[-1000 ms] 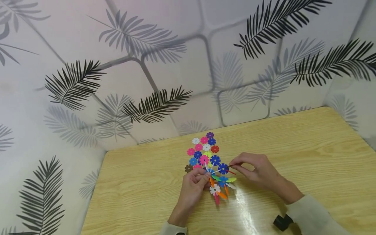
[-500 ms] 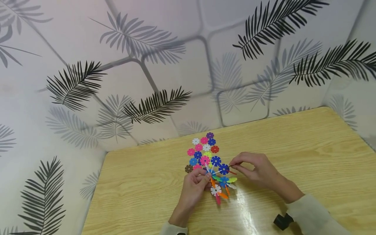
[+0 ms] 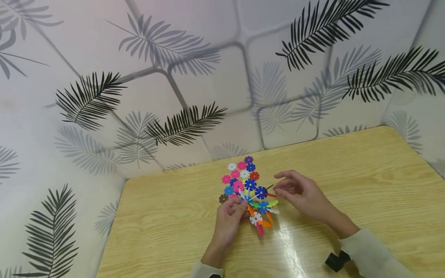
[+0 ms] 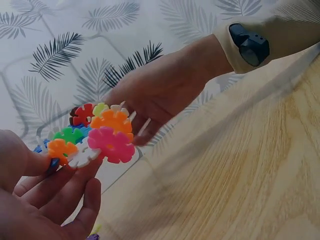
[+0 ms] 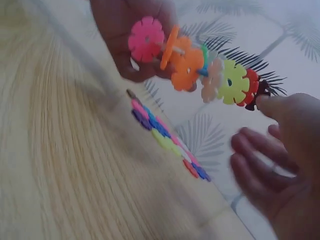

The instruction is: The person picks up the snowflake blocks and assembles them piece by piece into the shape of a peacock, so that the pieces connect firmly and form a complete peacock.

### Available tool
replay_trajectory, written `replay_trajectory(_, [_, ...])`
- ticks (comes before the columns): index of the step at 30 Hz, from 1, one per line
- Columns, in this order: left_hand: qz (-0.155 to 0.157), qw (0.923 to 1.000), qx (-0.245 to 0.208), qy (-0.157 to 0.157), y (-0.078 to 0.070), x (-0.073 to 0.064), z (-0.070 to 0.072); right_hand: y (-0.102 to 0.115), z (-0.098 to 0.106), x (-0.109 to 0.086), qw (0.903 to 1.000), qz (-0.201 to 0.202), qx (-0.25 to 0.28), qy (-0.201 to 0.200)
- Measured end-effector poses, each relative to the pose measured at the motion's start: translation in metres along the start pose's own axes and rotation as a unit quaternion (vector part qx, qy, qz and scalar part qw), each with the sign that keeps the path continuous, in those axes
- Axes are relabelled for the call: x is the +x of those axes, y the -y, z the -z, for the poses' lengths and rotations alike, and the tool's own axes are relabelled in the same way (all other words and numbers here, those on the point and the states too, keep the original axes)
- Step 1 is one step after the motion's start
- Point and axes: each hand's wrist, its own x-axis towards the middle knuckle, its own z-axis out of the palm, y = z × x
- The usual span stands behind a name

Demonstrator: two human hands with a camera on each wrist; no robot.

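At lower centre, your left hand (image 3: 226, 222) is pinching the joined snowflake-disc model (image 3: 263, 207) above the table (image 3: 167, 220). Loose snowflake discs (image 3: 241, 165) are lying just beyond. Further right, your right hand (image 3: 306, 195) is hovering, thumb and fingers apart, by the dark brown disc (image 5: 262, 91); you'd best be bracing the model while squaring that disc's slot. Glare is streaking the wood grain; leaf-patterned wallpaper (image 3: 212, 85) is filling the upper frame.

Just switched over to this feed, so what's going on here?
A person's left hand grips a cluster of joined colourful notched discs. The right hand is at the cluster's far side, thumb by a dark brown disc, fingers spread off it. More loose discs lie on the table behind.
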Motion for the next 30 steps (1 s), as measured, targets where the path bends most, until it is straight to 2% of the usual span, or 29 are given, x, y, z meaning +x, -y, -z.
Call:
replay_trajectory(3, [-0.003,0.9998,-0.017,-0.006,0.001,0.001,-0.001,0.0,-0.003,-0.001,0.9935,-0.073,0.053,0.07])
replay_trajectory(5, [-0.008,0.9996,-0.027,-0.008,0.002,0.0,-0.002,0.001,-0.008,-0.002,0.9884,-0.094,0.058,0.104])
replay_trajectory(7, [-0.012,0.9993,-0.035,-0.007,0.002,0.0,-0.003,0.003,-0.014,-0.001,0.9843,-0.114,0.06,0.12])
replay_trajectory(13, [-0.018,0.9991,-0.037,-0.008,0.004,-0.002,-0.008,0.009,-0.027,-0.001,0.9831,-0.144,0.051,0.101])
replay_trajectory(19, [-0.016,0.999,-0.038,-0.017,0.01,-0.001,-0.012,0.008,-0.029,-0.003,0.9798,-0.162,0.072,0.092])
replay_trajectory(24, [-0.025,0.9985,-0.043,-0.021,0.011,0.0,-0.012,0.007,-0.029,-0.004,0.9792,-0.168,0.071,0.087])
replay_trajectory(27, [-0.03,0.9989,-0.034,-0.012,0.01,0.001,-0.01,0.008,-0.029,-0.004,0.9788,-0.169,0.074,0.089])
replay_trajectory(30, [-0.033,0.9994,-0.005,-0.012,0.009,0.0,-0.008,0.007,-0.03,-0.002,0.9759,-0.17,0.081,0.11])
